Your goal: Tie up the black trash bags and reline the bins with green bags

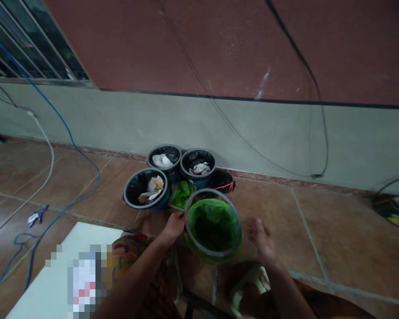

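Observation:
A small bin with a grey rim and a green plastic liner is tilted toward me, its inside dark. My left hand is closed on the left side of its rim. To the right of the bin, my right hand is apart from it, fingers spread and somewhat blurred, with nothing in them. Just behind lies a small clear container with green plastic in it. Three bins lined with black bags, a left one, a back one and a right one, hold crumpled waste.
A knotted black bag with a pink tie lies by the wall. On the left, a blue cable and a white cable cross the tiled floor. A white board is at lower left; a purple-and-white item lies beyond it.

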Demonstrator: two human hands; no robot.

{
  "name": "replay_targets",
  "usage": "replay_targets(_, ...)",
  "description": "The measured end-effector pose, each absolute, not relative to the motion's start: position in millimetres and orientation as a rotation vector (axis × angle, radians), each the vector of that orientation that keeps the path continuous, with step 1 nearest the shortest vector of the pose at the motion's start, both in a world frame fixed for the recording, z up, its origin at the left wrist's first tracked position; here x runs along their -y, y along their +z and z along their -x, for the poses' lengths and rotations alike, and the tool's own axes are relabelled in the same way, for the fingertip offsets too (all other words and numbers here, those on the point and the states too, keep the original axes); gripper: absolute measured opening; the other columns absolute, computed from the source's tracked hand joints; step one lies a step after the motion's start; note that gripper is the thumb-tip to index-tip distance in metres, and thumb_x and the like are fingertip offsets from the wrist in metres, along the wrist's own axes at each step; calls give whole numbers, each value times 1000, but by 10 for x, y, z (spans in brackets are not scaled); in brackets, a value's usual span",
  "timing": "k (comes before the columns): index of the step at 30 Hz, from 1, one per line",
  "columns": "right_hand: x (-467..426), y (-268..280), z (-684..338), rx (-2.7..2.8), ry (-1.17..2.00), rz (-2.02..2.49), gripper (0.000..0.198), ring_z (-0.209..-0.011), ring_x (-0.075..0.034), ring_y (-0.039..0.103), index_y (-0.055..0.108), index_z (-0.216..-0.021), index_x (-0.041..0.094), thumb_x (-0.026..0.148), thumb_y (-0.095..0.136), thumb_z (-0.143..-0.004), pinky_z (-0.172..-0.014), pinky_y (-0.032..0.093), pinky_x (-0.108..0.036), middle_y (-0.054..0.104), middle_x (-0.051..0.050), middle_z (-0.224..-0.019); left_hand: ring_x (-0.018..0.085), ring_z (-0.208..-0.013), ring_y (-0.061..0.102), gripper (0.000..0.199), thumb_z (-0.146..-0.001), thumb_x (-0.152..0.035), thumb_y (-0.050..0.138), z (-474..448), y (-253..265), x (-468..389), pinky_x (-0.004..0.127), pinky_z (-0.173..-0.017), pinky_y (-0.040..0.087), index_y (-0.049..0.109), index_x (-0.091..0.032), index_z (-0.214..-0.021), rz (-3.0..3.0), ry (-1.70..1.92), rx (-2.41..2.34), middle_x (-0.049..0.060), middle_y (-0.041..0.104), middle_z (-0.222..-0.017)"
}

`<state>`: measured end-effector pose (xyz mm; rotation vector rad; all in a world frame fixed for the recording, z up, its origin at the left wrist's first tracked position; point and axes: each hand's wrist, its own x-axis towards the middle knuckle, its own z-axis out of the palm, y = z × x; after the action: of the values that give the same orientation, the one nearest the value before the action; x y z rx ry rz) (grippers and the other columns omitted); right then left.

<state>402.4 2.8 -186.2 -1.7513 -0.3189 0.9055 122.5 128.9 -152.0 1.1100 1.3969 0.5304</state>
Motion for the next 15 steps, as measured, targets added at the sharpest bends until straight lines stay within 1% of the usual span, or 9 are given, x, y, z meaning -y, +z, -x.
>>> replay_targets(2, 3, -1899, -3983, 423, 963, 1820, 62, -70, -20, 66, 66, -100, 13, 69, 51, -76, -62, 52, -31, 72, -9, -84, 8, -45, 46, 22, -80, -24, 58, -1256, -1629, -1137, 20, -45, 33, 52, -16, -60, -1123, 422, -1439, -4, 50, -51)
replay_targets(4, 13, -1955, -3957, 624, 942, 1948, 55, -80, -22, 67, 66, -103, 14, 60, 47, -81, -71, 53, -34, 72, -10, -90, 9, -47, 49, 21, -82, -23, 56, -1290, -1702, -1059, 20, -46, 35, 52, -16, -62, -1081, 365, -1443, -3, 53, -54)
replay_targets(6, 14, -2004, -3940, 826, 828, 2133, 50, -94, -25, 67, 64, -112, 13, 50, 43, -86, -83, 50, -36, 71, -14, -100, 9, -49, 50, 20, -83, -25, 56, -1321, -1740, -1034, 20, -48, 36, 52, -17, -65, -1050, 362, -1418, -3, 54, -56)
replay_targets(8, 10, -2035, -3929, 957, 690, 2327, 50, -107, -27, 63, 60, -121, 11, 42, 39, -89, -91, 47, -38, 67, -18, -113, 9, -51, 50, 19, -84, -26, 55, -1351, -1759, -1037, 20, -49, 38, 51, -17, -67, -1045, 374, -1389, -3, 53, -57)
replay_targets(10, 0, -2053, -3923, 1046, 606, 2479, 50, -115, -29, 59, 56, -127, 10, 38, 36, -92, -94, 45, -38, 63, -20, -123, 9, -52, 51, 19, -84, -27, 55, -1377, -1778, -1049, 20, -51, 39, 51, -17, -69, -1032, 368, -1369, -4, 53, -58)
replay_targets(12, -12, -2070, -3925, 1135, 581, 2583, 49, -117, -30, 58, 55, -130, 10, 35, 34, -93, -93, 45, -38, 61, -20, -126, 9, -53, 52, 19, -84, -29, 56, -1398, -1804, -1058, 21, -52, 40, 51, -17, -70, -1001, 350, -1364, -4, 54, -60)
replay_targets(15, -30, -2108, -3936, 1199, 619, 2717, 47, -108, -30, 64, 57, -128, 11, 33, 33, -95, -86, 48, -37, 65, -20, -121, 9, -53, 53, 18, -84, -29, 56, -1412, -1845, -1063, 21, -51, 41, 49, -18, -72, -963, 335, -1361, -4, 53, -60)
